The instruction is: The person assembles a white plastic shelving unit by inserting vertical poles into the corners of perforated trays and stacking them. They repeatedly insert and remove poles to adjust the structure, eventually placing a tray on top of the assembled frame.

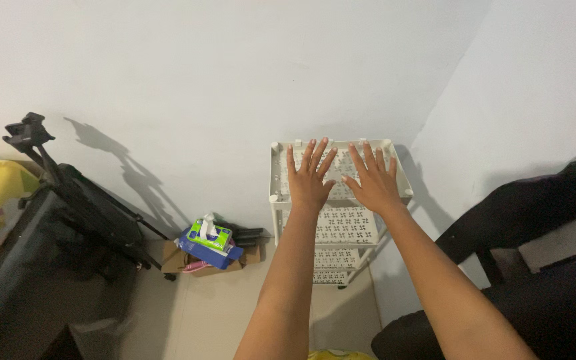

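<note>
Both my arms reach forward over a white plastic rack (pixel 395 175) with perforated shelves that stands in the corner of the room. My left hand (pixel 309 177) is flat, fingers spread, above the left half of the top shelf. My right hand (pixel 372 180) is also spread, palm down, above the right half. Neither hand holds anything. Whether the palms touch the shelf I cannot tell. Lower shelves (pixel 345 227) of the rack show beneath my hands.
A green and blue tissue pack (pixel 211 240) lies on a cardboard piece by the wall, left of the rack. A black stand (pixel 68 187) leans at the far left. Dark furniture (pixel 535 213) fills the right side. The floor (pixel 201 313) is pale tile.
</note>
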